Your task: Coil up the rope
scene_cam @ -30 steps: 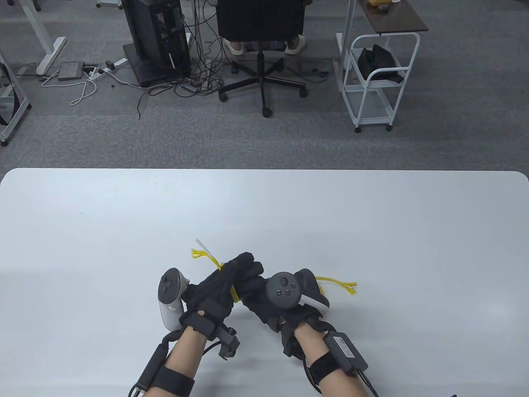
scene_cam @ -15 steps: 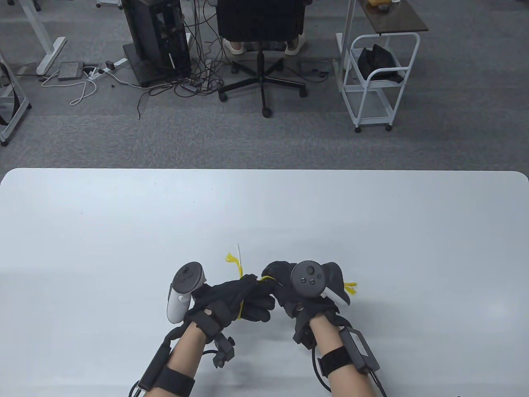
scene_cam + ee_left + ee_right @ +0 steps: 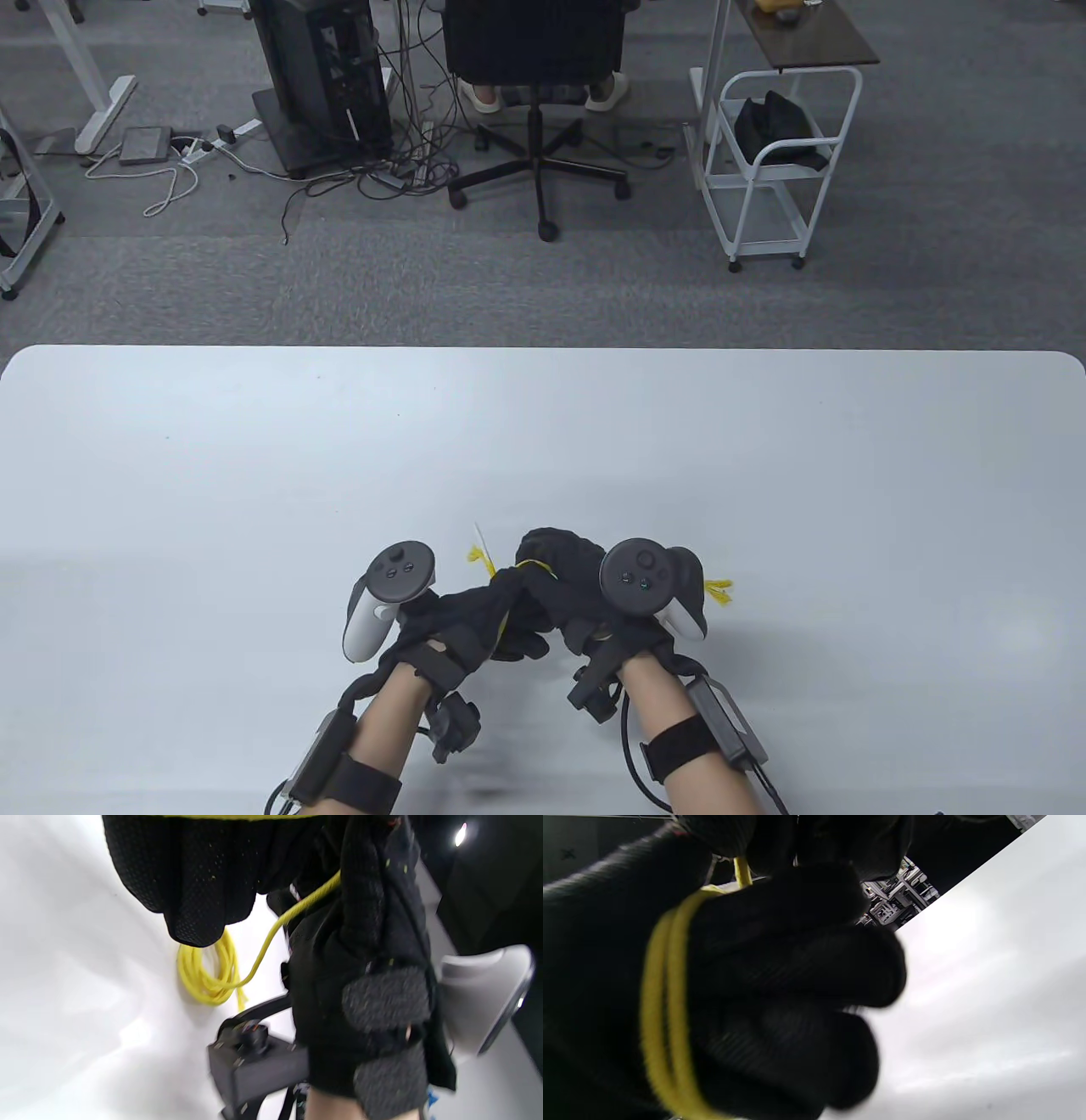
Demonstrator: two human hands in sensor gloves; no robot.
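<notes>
A thin yellow rope (image 3: 534,567) runs between both gloved hands near the table's front middle. My left hand (image 3: 496,607) is closed with rope loops wound around it (image 3: 666,1018). Several coils (image 3: 208,980) hang below its fingers. My right hand (image 3: 556,564) pinches a strand (image 3: 305,899) right against the left fingertips. One frayed end (image 3: 479,559) sticks out behind the left hand. The other frayed end (image 3: 718,590) lies on the table to the right of the right hand's tracker. Most of the rope is hidden by the gloves in the table view.
The white table (image 3: 764,475) stretches wide around the hands. Beyond its far edge stand an office chair (image 3: 536,51), a computer tower (image 3: 327,76) with cables, and a white cart (image 3: 776,161).
Both hands have shifted right and turned. The right hand brought a strand up over the left fingertips. The free tail on the right got shorter, and the left frayed end drew closer in.
</notes>
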